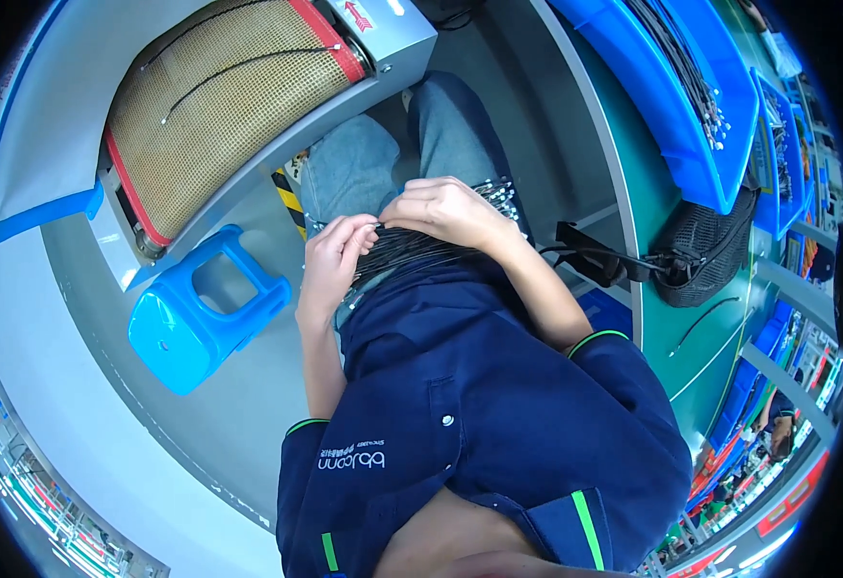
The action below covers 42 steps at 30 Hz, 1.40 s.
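A bundle of thin black cables with silver metal ends lies across my lap, on my jeans. My right hand rests on top of the bundle with its fingers curled over the cables, near the silver ends. My left hand pinches the cables at the bundle's left end between thumb and fingertips. Both hands touch each other above my knees. My dark blue work shirt fills the lower middle.
A tan mesh conveyor belt with one black cable on it runs at upper left. A blue plastic stool stands on the grey floor. Blue bins holding more cables line the green bench at right, with a black mesh bag hanging below.
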Tool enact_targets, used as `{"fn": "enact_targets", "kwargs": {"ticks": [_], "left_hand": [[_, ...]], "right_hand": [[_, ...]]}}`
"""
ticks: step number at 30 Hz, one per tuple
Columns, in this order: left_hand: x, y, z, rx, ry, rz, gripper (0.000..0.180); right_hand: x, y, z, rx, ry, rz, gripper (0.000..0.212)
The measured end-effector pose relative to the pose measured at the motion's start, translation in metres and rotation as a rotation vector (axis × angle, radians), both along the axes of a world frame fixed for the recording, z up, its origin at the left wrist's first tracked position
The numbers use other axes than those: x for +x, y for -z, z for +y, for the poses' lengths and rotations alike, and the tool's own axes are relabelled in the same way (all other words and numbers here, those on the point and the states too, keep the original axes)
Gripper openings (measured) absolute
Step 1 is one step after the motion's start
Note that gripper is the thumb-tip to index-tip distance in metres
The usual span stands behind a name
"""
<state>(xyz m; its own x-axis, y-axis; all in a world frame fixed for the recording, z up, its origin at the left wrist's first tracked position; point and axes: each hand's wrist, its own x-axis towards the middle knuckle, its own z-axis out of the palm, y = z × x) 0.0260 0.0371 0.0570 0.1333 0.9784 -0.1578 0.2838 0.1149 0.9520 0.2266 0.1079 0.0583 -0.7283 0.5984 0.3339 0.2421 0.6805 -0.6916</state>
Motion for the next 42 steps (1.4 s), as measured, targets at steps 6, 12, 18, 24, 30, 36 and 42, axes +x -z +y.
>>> {"fn": "enact_targets", "kwargs": {"ticks": [6,12,18,24,30,36,42], "left_hand": [[0.001,-0.004,0.004,0.068,0.121,0.181,0.016],[0.001,-0.002,0.009,-0.092,0.123,-0.021,0.017],[0.005,-0.008,0.006,-0.134,0.068,-0.099,0.012],[0.007,-0.018,0.005,0.511,0.102,0.464,0.012],[0.017,-0.017,0.009,0.693,-0.098,0.425,0.018],[0.015,-0.012,0.005,0.613,-0.095,0.402,0.018],[0.018,-0.009,0.007,0.553,-0.156,0.316,0.018]], "right_hand": [[0.001,0.007,0.002,-0.003,0.032,0.125,0.017],[0.006,-0.003,0.006,0.047,-0.029,0.116,0.019],[0.007,-0.007,0.004,0.102,0.010,0.083,0.015],[0.007,-0.014,0.003,0.005,0.062,0.075,0.013],[0.007,-0.017,0.002,-0.215,0.052,0.110,0.013],[0.009,-0.014,0.004,-0.242,0.067,0.114,0.014],[0.015,-0.017,0.006,-0.303,0.109,0.125,0.013]]}}
